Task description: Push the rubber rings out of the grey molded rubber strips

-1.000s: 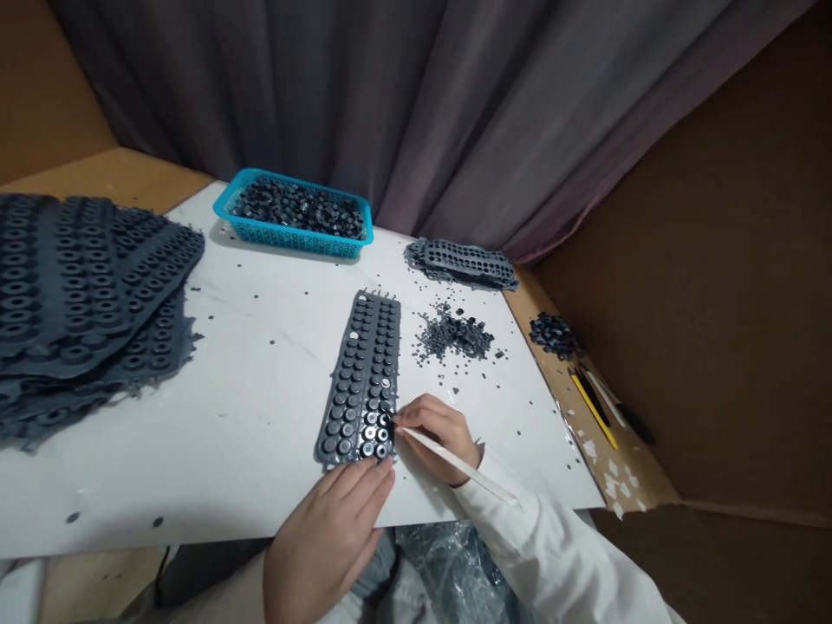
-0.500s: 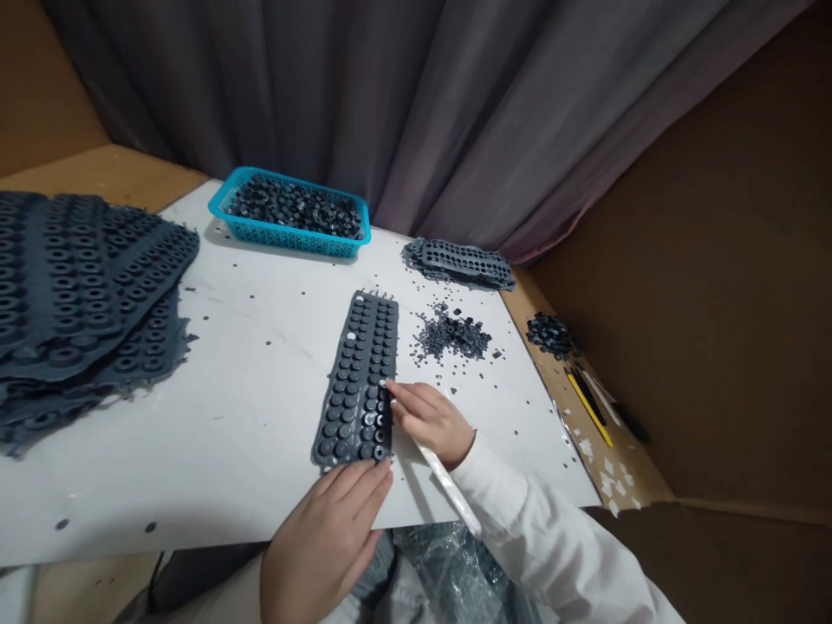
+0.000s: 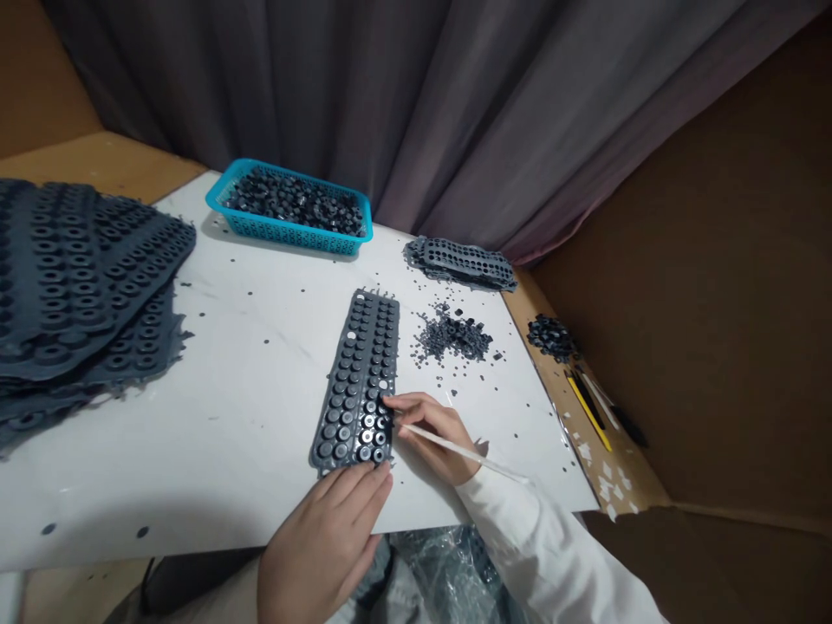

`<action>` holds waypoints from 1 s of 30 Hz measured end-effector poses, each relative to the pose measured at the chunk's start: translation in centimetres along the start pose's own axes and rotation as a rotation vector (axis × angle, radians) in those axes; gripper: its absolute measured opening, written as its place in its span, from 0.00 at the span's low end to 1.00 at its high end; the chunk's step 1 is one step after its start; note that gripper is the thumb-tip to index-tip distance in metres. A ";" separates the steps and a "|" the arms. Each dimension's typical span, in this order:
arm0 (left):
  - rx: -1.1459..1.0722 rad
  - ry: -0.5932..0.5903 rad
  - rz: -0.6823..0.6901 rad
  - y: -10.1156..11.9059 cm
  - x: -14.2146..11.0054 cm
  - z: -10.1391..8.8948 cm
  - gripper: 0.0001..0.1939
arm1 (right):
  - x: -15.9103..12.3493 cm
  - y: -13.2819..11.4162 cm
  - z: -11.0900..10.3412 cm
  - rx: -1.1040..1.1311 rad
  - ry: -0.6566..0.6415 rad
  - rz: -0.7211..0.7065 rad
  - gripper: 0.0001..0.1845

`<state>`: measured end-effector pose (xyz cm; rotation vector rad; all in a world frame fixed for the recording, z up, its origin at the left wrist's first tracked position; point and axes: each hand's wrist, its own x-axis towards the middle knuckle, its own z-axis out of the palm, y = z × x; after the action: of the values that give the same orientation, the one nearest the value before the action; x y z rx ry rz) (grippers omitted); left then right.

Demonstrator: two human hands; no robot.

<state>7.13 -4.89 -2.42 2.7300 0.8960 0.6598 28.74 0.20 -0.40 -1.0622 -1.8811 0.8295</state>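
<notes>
A dark grey rubber sheet (image 3: 364, 364) with rows of round studs lies on the white tabletop. White shows through a few gaps among its studs. My left hand (image 3: 331, 529) rests over the sheet's near end, fingers stretched out and flat. Closed around a thin white stick (image 3: 468, 451), my right hand (image 3: 438, 433) is at the sheet's right edge, fingertips touching or very near the studs there. The stick slants back over my wrist; its front end is hidden by the fingers. To the right lies a loose pile of small dark rubber pieces (image 3: 455, 336).
A blue basket (image 3: 292, 236) full of small dark parts stands at the back. Studded sheets (image 3: 84, 277) are stacked at left, perforated strips (image 3: 461, 260) at back right. On the right ledge lie another dark pile (image 3: 550, 336), a yellow-and-black tool (image 3: 588, 407) and white scraps.
My right hand has shifted slightly toward me along the sheet's edge. The stick has swung from hanging below the hand to lying across it. A gap beside the fingertips now shows clearly.
</notes>
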 end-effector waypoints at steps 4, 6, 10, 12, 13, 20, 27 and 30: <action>-0.027 0.017 -0.001 0.1 0.3 -0.2 0.25 | -0.3 -0.1 0.5 -0.038 -0.003 -0.011 0.02; -0.040 0.034 -0.005 0.1 0.4 -0.4 0.24 | -0.1 0.1 0.3 -0.053 0.000 -0.019 0.03; -0.051 0.067 -0.039 0.2 0.5 -0.6 0.20 | -0.2 0.6 0.1 -0.185 -0.043 -0.128 0.04; -0.060 0.027 -0.045 0.2 0.5 -0.6 0.19 | -0.3 0.9 0.0 -0.353 -0.097 -0.244 0.07; -0.065 -0.005 -0.049 0.3 0.5 -0.5 0.19 | -0.3 1.1 0.0 -0.440 -0.116 -0.303 0.09; -0.044 -0.104 -0.040 0.2 0.6 -0.6 0.21 | 1.3 2.5 -2.0 -0.646 0.121 -0.351 0.10; -0.040 -0.016 -0.017 0.0 0.7 -1.4 0.19 | 1.9 1.8 -3.6 -0.412 0.398 0.124 0.07; -0.041 0.051 -0.031 0.1 0.6 -1.0 0.18 | 1.2 1.1 -2.1 -0.112 0.239 0.182 0.06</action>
<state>7.18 -4.54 -1.29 2.6690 0.9229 0.7367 30.58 2.02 0.04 -1.3552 -1.6629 0.6694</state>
